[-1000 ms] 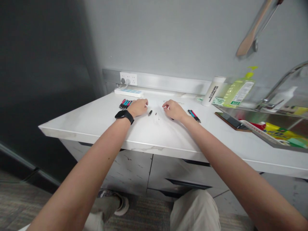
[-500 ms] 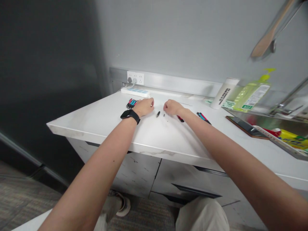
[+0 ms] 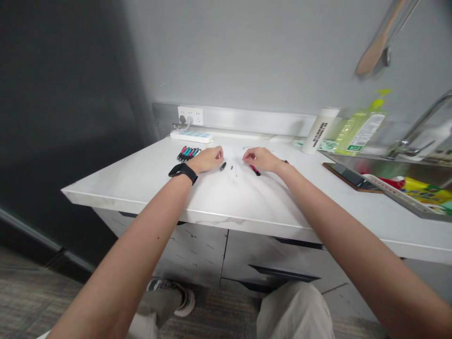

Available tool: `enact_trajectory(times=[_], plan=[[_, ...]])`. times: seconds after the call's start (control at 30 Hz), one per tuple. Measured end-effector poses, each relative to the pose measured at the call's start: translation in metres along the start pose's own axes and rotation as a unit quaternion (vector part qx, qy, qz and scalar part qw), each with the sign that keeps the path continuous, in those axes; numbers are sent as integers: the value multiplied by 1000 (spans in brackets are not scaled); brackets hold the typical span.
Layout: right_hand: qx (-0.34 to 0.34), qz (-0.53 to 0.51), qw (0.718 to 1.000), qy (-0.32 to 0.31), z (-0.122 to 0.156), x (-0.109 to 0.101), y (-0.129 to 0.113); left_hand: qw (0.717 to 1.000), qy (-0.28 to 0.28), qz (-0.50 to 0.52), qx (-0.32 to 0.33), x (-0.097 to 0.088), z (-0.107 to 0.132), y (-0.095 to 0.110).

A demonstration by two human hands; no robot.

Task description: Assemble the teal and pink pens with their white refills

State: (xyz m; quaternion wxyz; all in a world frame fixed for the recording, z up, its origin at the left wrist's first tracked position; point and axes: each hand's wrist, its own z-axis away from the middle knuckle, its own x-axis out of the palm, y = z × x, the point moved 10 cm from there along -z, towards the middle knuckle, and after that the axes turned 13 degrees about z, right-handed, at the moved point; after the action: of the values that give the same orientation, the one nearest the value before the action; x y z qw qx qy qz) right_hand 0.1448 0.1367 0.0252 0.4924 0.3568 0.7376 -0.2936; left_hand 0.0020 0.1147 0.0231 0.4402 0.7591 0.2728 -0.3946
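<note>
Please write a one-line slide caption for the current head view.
Left hand beside a row of pens, right hand near a red-and-black piece, at a white countertop.

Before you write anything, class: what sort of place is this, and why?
Probably a kitchen or pantry: at the right are a sink and a metal tap, with a wooden utensil hanging against the wall.

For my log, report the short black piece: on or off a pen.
Off; the short black piece lies loose on the counter.
</note>
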Motion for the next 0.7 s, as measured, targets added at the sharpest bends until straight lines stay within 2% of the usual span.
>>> enact_trajectory(times=[0.13, 0.37, 0.5, 0.7], plan=[[-1, 5, 1000, -20, -2, 2, -7, 1000, -2, -1, 2, 1, -1, -4], [8, 28, 998, -49, 2, 4, -4, 1000, -1, -3, -12, 0, 0, -5], [7, 37, 998, -46, 0, 4, -3, 1000, -3, -3, -21, -1, 2, -5], [-28, 60, 997, -34, -3, 7, -13, 1000, -5, -5, -10, 0, 0, -6]])
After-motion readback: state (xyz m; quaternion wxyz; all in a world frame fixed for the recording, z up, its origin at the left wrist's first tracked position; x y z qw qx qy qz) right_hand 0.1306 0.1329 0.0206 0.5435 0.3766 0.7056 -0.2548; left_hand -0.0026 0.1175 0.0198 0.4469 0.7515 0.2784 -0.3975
